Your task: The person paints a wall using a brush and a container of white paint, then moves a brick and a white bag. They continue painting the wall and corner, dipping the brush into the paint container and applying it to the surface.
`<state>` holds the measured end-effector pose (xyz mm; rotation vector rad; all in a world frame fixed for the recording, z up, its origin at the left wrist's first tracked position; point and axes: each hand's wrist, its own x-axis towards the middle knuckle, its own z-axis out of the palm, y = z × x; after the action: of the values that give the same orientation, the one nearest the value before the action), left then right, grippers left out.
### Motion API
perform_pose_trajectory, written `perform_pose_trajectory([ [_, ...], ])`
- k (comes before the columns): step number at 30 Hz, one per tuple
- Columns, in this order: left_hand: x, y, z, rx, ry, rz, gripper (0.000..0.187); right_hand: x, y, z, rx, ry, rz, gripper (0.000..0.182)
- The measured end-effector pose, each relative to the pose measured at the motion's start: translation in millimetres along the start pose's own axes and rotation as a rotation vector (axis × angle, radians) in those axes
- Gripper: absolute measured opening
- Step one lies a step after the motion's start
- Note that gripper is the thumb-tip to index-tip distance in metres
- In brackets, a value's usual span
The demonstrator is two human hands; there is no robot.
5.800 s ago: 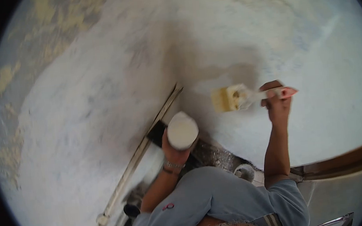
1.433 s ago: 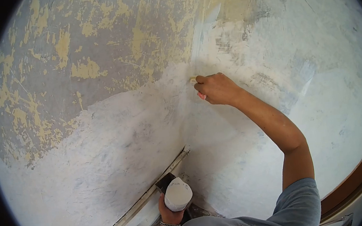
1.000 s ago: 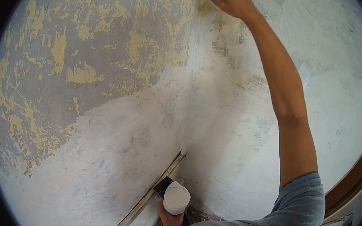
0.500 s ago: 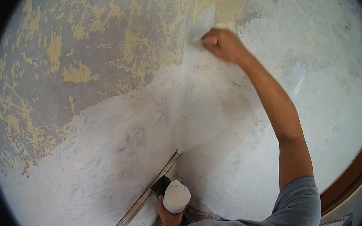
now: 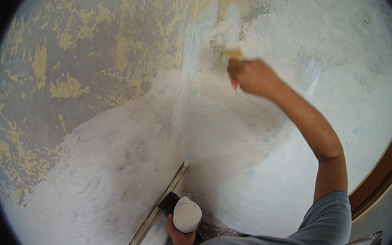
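My right hand is raised against the wall, closed round the reddish handle of a brush or scraper with a yellowish working end; its exact form is blurred. Fresh whitish streaks lie on the yellow patch just above it. Low in the view, my left hand holds a white container whose top faces me. A dark flat tool or block shows beside the container, next to my left fingers.
The wall corner runs up the middle, with peeling grey and yellow paint at left and whitish coating at right. A narrow ledge slants up to the corner. Brown trim curves at the right edge.
My right hand has moved down and slightly right, away from the corner, with its tool. Another whitish streak shows on the yellow patch. My left hand still holds the container.
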<state>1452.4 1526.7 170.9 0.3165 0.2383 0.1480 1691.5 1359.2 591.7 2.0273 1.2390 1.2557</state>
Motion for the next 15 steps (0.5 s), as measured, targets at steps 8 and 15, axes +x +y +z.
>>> perform_pose_trajectory([
  [8, 1.5, -3.8, -1.0, 0.016, -0.006, -0.009, 0.059, 16.6, 69.4, -36.2, 0.326, 0.183, 0.320, 0.016],
  [15, 0.3, -8.5, -8.5, -0.019, -0.035, -0.018, 0.058, 33.2, 97.8, -65.4, 0.004, 0.448, 0.241, 0.014],
])
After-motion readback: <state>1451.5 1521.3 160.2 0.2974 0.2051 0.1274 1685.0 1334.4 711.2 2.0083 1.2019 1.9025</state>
